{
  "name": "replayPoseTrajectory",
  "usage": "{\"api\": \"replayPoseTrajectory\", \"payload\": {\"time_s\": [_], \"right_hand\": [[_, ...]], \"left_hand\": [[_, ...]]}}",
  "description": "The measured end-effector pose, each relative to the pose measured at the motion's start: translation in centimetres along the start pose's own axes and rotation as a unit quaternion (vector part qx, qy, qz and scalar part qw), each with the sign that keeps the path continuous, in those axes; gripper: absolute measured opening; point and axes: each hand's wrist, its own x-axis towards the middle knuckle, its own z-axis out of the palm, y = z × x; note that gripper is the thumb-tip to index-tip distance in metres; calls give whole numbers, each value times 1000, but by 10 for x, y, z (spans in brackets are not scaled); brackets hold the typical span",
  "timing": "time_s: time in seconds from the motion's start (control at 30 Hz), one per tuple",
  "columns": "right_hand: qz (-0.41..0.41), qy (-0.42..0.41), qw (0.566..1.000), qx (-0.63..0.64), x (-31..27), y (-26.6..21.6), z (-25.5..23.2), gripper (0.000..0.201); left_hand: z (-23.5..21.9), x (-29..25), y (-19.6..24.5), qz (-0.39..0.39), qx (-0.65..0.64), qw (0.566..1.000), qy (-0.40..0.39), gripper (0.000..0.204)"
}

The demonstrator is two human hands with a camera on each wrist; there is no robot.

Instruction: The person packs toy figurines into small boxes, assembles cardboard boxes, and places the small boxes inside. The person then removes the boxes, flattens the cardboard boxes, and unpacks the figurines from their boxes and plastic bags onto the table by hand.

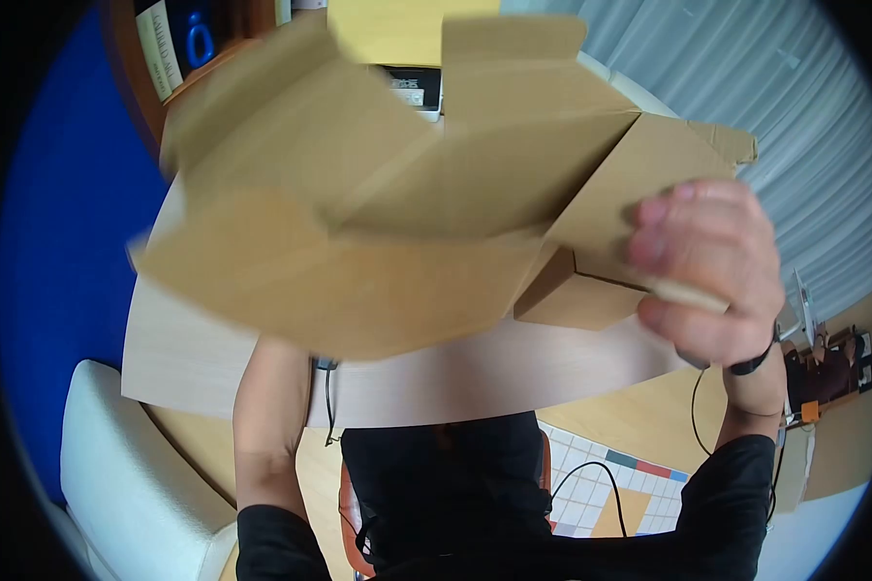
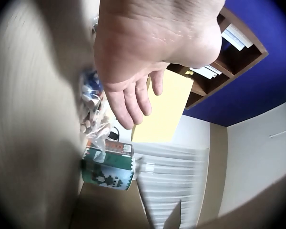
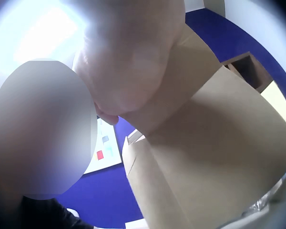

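Observation:
A brown cardboard box (image 1: 407,281), its flaps spread, is held up over the desk in the head view, slightly blurred. My right hand (image 1: 717,266) pinches one of its flaps at the right, fingers on one face and thumb at the lower edge. In the right wrist view the box (image 3: 205,143) fills the area below that hand (image 3: 128,57). The cardboard hides my left hand in the head view, where only the forearm shows. The left wrist view shows the left hand (image 2: 152,52) with fingers extended and nothing in them.
Under the box is a pale desk (image 1: 194,329). The left wrist view shows a clear bag of small items (image 2: 93,114) beside a green patterned box (image 2: 108,164). A wooden shelf (image 1: 131,68) stands at the back left, a white seat (image 1: 131,465) at the lower left.

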Motion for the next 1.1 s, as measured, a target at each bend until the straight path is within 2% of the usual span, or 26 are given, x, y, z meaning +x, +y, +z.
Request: {"api": "replayPoseTrajectory", "payload": {"time_s": [0.1,0.13,0.17,0.23,0.3,0.37,0.5,0.57,0.67,0.73,0.8,0.87,0.9,0.93,0.97,1.0,1.07,1.1], "right_hand": [[-28,14,998,57,3,-14,28,16],[-32,17,997,61,4,-19,35,16],[-38,25,996,71,4,-21,40,15],[-47,35,995,85,5,-29,52,14],[-38,58,988,135,5,-35,65,12],[-27,55,984,165,12,-32,75,12],[15,77,970,231,21,-24,85,14],[9,88,965,248,22,-19,90,12],[8,112,957,269,23,-19,94,12],[12,128,952,276,25,-22,97,12],[-23,205,952,225,27,-24,102,14],[-15,203,952,231,27,-26,98,17],[-7,200,951,234,26,-27,95,19],[-7,199,951,235,24,-27,96,19],[10,199,937,287,21,-26,96,15],[28,199,919,339,18,-26,97,10],[48,168,916,360,12,-22,92,11],[68,138,912,379,9,-20,90,11]], "left_hand": [[-6,-6,13,-20,-66,997,-22,76],[5,-13,14,30,-25,999,-14,75],[8,-12,16,31,-25,999,-8,75],[7,-16,19,22,6,998,-57,74],[6,-21,19,24,5,998,-53,75],[3,-23,25,2,39,995,-97,75],[14,-35,42,2,19,994,-108,74],[23,-39,43,61,11,990,-123,74],[40,-47,36,89,2,983,-163,75],[64,-65,35,82,7,984,-157,76],[81,-80,36,76,13,986,-150,77],[89,-87,36,108,2,988,-110,77],[92,-87,34,109,0,988,-108,77],[94,-87,32,140,-8,984,-110,76],[97,-86,30,172,-17,979,-111,75],[88,-79,32,171,-17,979,-110,75],[67,-60,41,265,122,919,-265,76],[67,-61,39,263,122,919,-266,76]]}}
